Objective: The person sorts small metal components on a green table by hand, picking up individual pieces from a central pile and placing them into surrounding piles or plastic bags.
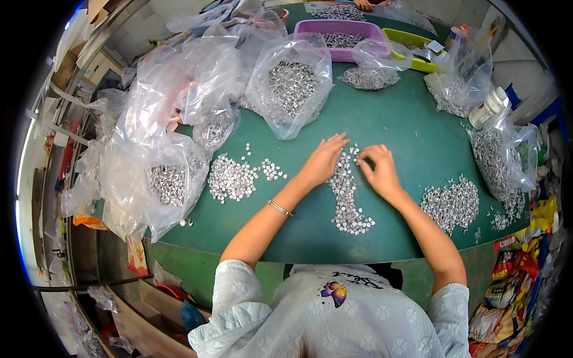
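A narrow trail of small silvery metal pieces (345,200) runs toward me down the middle of the green table, between my hands. My left hand (325,158) lies along the left side of its far end, fingers stretched out and nothing seen in them. Across from it, my right hand (381,172) is curled, thumb and forefinger close together beside the outermost pieces. Whether a piece sits between those fingertips is too small to tell. Left of my left forearm is a heap of similar pieces (231,178). Right of my right forearm lies a heap of silvery hook-like pieces (450,204).
Clear plastic bags of metal parts (292,89) crowd the left and back; another bag (492,158) stands at the right beside a white bottle (488,107). A purple tray (340,55) and a green tray (412,62) are farther back. Another person's hand (364,5) shows at the far edge.
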{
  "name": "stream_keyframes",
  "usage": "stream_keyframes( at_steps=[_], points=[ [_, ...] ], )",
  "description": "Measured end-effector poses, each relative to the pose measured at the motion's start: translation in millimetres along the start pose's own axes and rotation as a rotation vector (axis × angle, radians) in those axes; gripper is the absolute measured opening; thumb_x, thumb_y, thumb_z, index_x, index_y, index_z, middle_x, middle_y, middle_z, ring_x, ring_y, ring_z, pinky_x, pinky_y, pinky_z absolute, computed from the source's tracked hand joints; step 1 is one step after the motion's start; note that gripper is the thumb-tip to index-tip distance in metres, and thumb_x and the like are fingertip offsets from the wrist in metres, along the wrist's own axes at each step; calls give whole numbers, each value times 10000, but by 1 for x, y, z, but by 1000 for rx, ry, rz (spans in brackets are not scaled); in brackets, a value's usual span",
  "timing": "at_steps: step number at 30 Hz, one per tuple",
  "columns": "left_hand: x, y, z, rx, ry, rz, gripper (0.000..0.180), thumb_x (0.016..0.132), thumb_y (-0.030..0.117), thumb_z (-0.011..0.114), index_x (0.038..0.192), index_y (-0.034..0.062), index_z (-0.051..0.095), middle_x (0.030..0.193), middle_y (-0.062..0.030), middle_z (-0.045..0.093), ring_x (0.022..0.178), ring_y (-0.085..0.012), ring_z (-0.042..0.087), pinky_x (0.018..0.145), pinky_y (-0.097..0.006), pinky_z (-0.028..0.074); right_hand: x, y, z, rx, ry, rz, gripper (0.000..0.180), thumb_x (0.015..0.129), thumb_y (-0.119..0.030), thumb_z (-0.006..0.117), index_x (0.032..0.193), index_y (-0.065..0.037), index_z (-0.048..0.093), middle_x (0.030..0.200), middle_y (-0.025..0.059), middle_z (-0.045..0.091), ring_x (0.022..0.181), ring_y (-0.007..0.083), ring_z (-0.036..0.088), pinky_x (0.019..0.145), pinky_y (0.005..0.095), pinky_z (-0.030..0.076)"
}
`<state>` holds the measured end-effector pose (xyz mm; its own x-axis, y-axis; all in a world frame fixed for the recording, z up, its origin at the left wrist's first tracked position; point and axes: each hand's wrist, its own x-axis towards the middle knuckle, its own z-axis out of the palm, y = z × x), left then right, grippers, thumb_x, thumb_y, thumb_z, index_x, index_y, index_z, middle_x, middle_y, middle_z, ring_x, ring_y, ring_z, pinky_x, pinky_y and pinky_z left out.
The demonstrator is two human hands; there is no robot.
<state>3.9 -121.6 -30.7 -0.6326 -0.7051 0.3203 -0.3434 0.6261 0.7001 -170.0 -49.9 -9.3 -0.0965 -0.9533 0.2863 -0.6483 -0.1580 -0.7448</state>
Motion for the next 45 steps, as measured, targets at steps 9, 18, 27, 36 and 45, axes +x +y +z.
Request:
stream_keyframes(
  at_steps=[9, 18, 27, 36, 45],
  points=[
    [-16, 0, 7, 65, -103, 125, 292, 862, 30, 470, 1140, 60, 555, 1246, -112, 518, 1233, -295, 412, 1064, -476, 264, 48, -27, -65, 921, -434, 629, 127, 870, -75, 565, 957, 15, 587, 808, 65, 613, 648, 112, 579, 533, 220, 450],
    [-11, 5, 9, -70, -163, 100, 296, 863, 37, 479, 1142, 96, 561, 1272, -105, 490, 1238, -294, 396, 1068, -475, 255, 285, -30, -78, -481, 357, -436, 178, 810, -61, 562, 954, 31, 613, 955, 192, 621, 890, 360, 587, 803, 389, 458],
    [-16, 12, 6, 81, -83, 13, 368, 844, 9, 488, 1210, 43, 498, 1314, -170, 440, 1254, -330, 370, 1072, -501, 218, 88, -28, -24, -75, -239, -298, 224, 845, -74, 508, 1029, 20, 594, 1051, 192, 596, 1025, 343, 551, 891, 399, 429],
    [-52, 38, 5, -171, -133, 38, 334, 815, -51, 476, 1134, 22, 542, 1245, -141, 495, 1231, -305, 406, 1070, -495, 227, -42, -17, -5, 54, -330, -97, 354, 904, -123, 473, 1223, 30, 464, 1283, 205, 456, 1246, 348, 388, 1024, 414, 331],
    [-32, 22, -1, -10, 96, -43, 378, 846, -67, 412, 1211, 4, 476, 1286, -184, 463, 1252, -330, 386, 1072, -445, 247, -2, 3, -5, 64, -300, -196, 344, 919, -173, 444, 1214, -6, 499, 1285, 195, 473, 1253, 332, 386, 1062, 404, 280]
  ],
)
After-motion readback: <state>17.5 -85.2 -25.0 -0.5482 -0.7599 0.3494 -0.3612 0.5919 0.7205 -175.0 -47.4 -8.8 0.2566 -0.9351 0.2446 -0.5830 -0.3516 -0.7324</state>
